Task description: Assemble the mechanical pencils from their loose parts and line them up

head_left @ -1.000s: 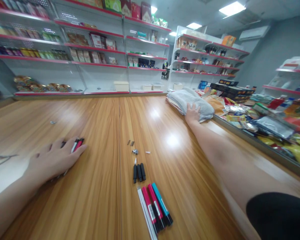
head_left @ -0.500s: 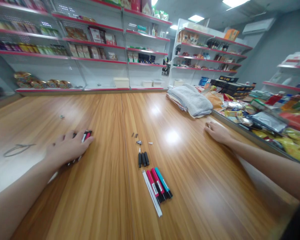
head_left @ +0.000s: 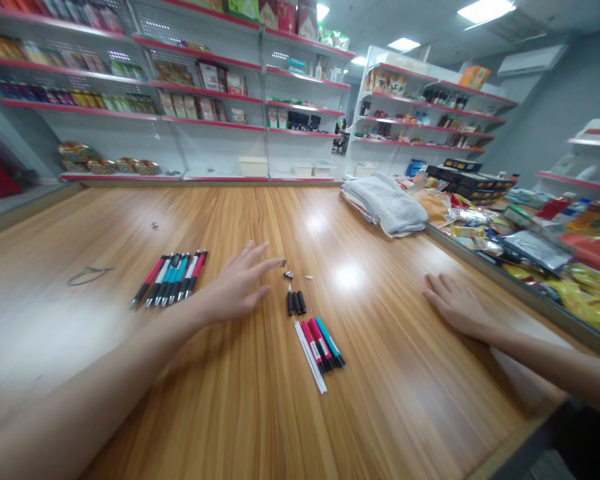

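Note:
My left hand [head_left: 240, 283] hovers over the table with its fingers spread and nothing in it, its fingertips close to the small springs [head_left: 283, 263]. To its left lies a row of assembled pens [head_left: 173, 279] in pink, white and teal. Right of the hand are small metal pen tips [head_left: 289, 275], a tiny white piece [head_left: 309, 277] and black pen grips [head_left: 296, 304]. Nearer to me lie white refills [head_left: 310, 357], two pink pen barrels [head_left: 320, 343] and one teal pen barrel [head_left: 331, 341]. My right hand [head_left: 455, 303] rests flat on the table at the right, fingers loosely stretched, holding nothing.
Folded grey cloths [head_left: 385, 203] lie at the table's back right. Beyond a raised edge, packaged snacks [head_left: 545, 247] are heaped. A thin loop of cord [head_left: 87, 275] and a small metal bit [head_left: 154, 225] lie left. Stocked shelves [head_left: 210, 120] stand behind.
My left hand has left the row of pens and moved right, towards the small parts. The view has shifted slightly left. My right hand still rests on the table.

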